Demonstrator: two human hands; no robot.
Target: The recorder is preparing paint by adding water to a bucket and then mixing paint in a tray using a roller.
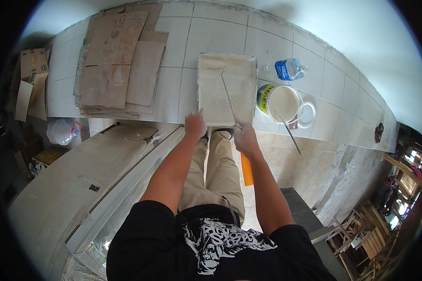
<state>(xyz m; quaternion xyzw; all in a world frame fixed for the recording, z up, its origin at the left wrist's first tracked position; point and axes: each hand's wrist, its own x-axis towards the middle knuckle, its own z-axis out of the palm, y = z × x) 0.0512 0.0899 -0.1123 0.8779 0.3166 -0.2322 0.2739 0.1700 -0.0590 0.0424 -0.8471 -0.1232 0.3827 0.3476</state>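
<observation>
A paint tray (199, 89), coated with cream paint, lies on the white tiled ledge in front of me. My left hand (195, 125) is closed at the tray's near left corner, with its fingers curled on the rim. My right hand (245, 137) is closed around the near end of a paint roller by the near right corner. The roller's thin metal rod (228, 93) runs forward over the ridged part of the tray. Its far end bends into the paint, and the roller head is hard to make out there.
Right of the tray stands an open paint bucket (266, 100) with a stick (291, 136) leaning out. Beside it are a round white lid (307, 115) and a plastic bottle (290, 69) on its side. Flattened cardboard (110, 61) is stacked left. A large clear jug (62, 131) sits lower left.
</observation>
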